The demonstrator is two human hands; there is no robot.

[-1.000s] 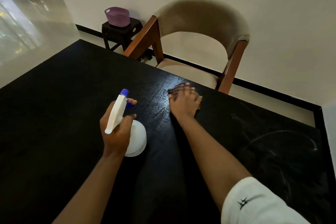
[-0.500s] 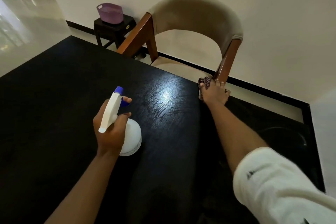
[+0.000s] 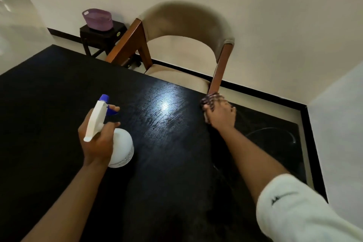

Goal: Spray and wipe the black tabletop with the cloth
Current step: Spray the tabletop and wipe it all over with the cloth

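The black tabletop (image 3: 59, 104) fills the lower frame, with a wet shiny patch near its far edge. My left hand (image 3: 98, 137) grips a white spray bottle (image 3: 121, 149) with a blue nozzle, held above the table's middle, index finger on the trigger. My right hand (image 3: 221, 114) presses a dark checked cloth (image 3: 209, 100) against the table at its far edge, just right of the wet patch. Only the cloth's front edge shows past my fingers.
A beige upholstered chair (image 3: 186, 23) with wooden arms stands right behind the far table edge. A purple basket (image 3: 97, 18) sits on a small dark stool (image 3: 102, 35) by the wall. Faint curved wipe streaks (image 3: 275, 131) mark the table's right end.
My right hand slid the cloth from the middle of the far edge to the right, leaving a wet sheen behind it. The left hand kept the bottle in place.
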